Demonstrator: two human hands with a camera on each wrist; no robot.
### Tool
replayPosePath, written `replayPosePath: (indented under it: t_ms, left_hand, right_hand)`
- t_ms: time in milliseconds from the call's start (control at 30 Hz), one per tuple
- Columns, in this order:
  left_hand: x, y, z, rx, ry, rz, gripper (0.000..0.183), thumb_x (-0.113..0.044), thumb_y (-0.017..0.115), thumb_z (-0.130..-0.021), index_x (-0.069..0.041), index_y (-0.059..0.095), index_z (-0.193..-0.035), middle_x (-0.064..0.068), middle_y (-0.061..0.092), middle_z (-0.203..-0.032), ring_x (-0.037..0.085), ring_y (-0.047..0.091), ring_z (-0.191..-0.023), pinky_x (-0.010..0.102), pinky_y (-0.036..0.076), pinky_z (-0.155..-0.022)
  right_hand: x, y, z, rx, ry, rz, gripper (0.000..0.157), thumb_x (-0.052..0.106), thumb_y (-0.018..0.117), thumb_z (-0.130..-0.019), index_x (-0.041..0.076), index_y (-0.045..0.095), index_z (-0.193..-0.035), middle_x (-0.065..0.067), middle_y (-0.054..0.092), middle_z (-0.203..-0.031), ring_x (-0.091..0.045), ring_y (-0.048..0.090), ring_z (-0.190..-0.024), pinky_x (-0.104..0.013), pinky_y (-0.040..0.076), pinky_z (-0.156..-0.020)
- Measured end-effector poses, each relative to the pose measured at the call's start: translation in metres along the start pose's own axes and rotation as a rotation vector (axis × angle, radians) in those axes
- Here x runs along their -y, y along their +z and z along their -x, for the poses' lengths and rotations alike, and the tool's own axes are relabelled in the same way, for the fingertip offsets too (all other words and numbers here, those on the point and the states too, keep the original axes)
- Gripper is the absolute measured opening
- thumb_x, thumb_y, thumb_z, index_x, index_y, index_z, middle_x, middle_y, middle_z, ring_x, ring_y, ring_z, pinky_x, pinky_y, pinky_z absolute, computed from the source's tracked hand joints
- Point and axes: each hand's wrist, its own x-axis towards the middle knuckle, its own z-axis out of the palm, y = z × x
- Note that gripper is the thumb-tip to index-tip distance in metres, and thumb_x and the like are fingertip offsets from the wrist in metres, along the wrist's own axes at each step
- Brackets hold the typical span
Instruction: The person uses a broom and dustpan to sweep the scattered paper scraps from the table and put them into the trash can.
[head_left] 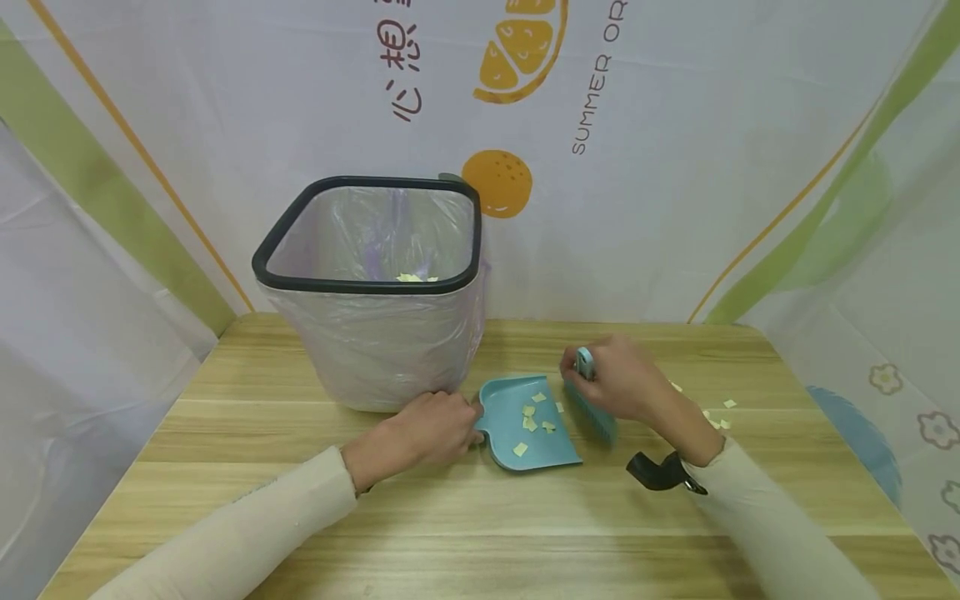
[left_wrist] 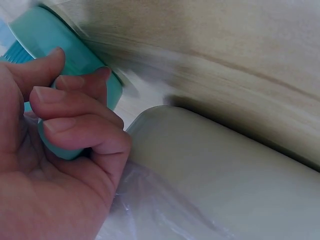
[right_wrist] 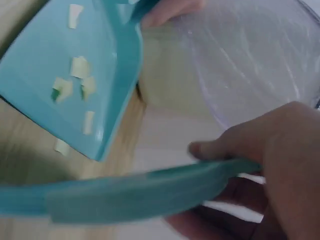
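My left hand (head_left: 438, 427) grips the handle of a light blue dustpan (head_left: 501, 396), its fingers curled round it in the left wrist view. The pan lies on the table with its open edge facing right, and several pale yellow paper scraps (head_left: 529, 422) rest in it. Just right of that edge, my right hand (head_left: 611, 377) holds a blue hand brush (head_left: 600, 421) by its handle, bristles downward. In the right wrist view, one scrap (right_wrist: 62, 146) lies on the wood right by the pan's lip. The handle ends are partly hidden by the fingers.
A bin (head_left: 397, 358) with a black rim and clear plastic liner stands behind my left hand, with yellow scraps (head_left: 411, 277) inside. More scraps (head_left: 716, 419) lie on the wooden table (head_left: 480, 533) beyond my right wrist. A printed curtain (head_left: 637, 208) hangs behind the table.
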Motion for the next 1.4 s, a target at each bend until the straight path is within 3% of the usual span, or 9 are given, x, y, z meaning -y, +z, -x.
replayPosePath:
  t_ms: [100,267,467,700,900,1000,1400]
  left_hand:
    - [0.000,-0.001,0.001,0.002,0.000,0.002,0.026,-0.028,0.077,-0.106,-0.004,0.070,-0.098,0.007,0.065,-0.078,0.025,0.072,-0.069,0.041,0.062,-0.061]
    - [-0.001,-0.001,0.001,0.012,-0.013,0.005,0.026,-0.029,0.077,-0.107,-0.004,0.070,-0.100,0.006,0.066,-0.080,0.026,0.073,-0.071,0.042,0.062,-0.062]
    - [-0.002,0.000,0.002,0.005,-0.007,0.008,0.025,-0.028,0.077,-0.106,-0.005,0.070,-0.100,0.008,0.067,-0.081,0.030,0.075,-0.074,0.045,0.063,-0.065]
    - [-0.002,0.000,0.002,0.012,-0.005,0.009,0.025,-0.028,0.076,-0.107,-0.005,0.069,-0.100,0.007,0.066,-0.081,0.029,0.074,-0.074,0.044,0.062,-0.065]
    - [-0.001,0.001,0.001,0.032,-0.025,0.026,0.027,-0.032,0.075,-0.108,-0.006,0.070,-0.103,0.007,0.066,-0.082,0.029,0.074,-0.074,0.045,0.062,-0.065]
    - [-0.001,0.000,0.001,0.033,-0.025,0.033,0.027,-0.031,0.074,-0.108,-0.006,0.070,-0.103,0.007,0.067,-0.082,0.030,0.074,-0.075,0.046,0.062,-0.066]
    - [-0.001,-0.001,0.001,0.015,-0.010,0.030,0.026,-0.029,0.075,-0.107,-0.007,0.068,-0.098,0.005,0.064,-0.078,0.030,0.073,-0.071,0.046,0.062,-0.064]
  right_hand:
    - [0.001,0.007,-0.002,-0.002,-0.018,-0.013,0.006,0.012,0.074,-0.101,0.013,0.079,-0.099,0.004,0.080,-0.093,-0.014,0.070,-0.075,-0.042,0.057,-0.070]
    - [0.009,0.013,-0.010,-0.011,-0.070,-0.118,0.007,0.014,0.074,-0.103,0.013,0.080,-0.100,0.006,0.080,-0.097,-0.007,0.067,-0.076,-0.039,0.057,-0.072]
    - [0.015,0.006,-0.011,-0.002,-0.118,-0.247,0.006,0.010,0.076,-0.104,0.011,0.081,-0.102,0.003,0.081,-0.098,-0.005,0.066,-0.076,-0.034,0.057,-0.070]
    - [0.011,-0.005,-0.003,-0.037,-0.039,-0.121,0.009,0.007,0.073,-0.102,0.014,0.078,-0.100,0.002,0.079,-0.097,-0.008,0.065,-0.075,-0.038,0.057,-0.069]
    - [0.013,0.004,-0.006,-0.030,-0.028,-0.023,0.009,0.013,0.069,-0.099,0.013,0.078,-0.096,0.009,0.069,-0.075,-0.006,0.056,-0.063,-0.034,0.050,-0.060]
    - [0.018,0.010,-0.012,-0.035,-0.027,-0.057,0.011,0.014,0.067,-0.098,0.011,0.078,-0.095,0.012,0.063,-0.068,-0.003,0.050,-0.059,-0.031,0.046,-0.058]
    - [0.041,0.026,-0.036,-0.091,-0.073,-0.175,0.014,0.016,0.066,-0.096,0.010,0.078,-0.092,0.010,0.067,-0.067,0.001,0.049,-0.055,-0.031,0.049,-0.057]
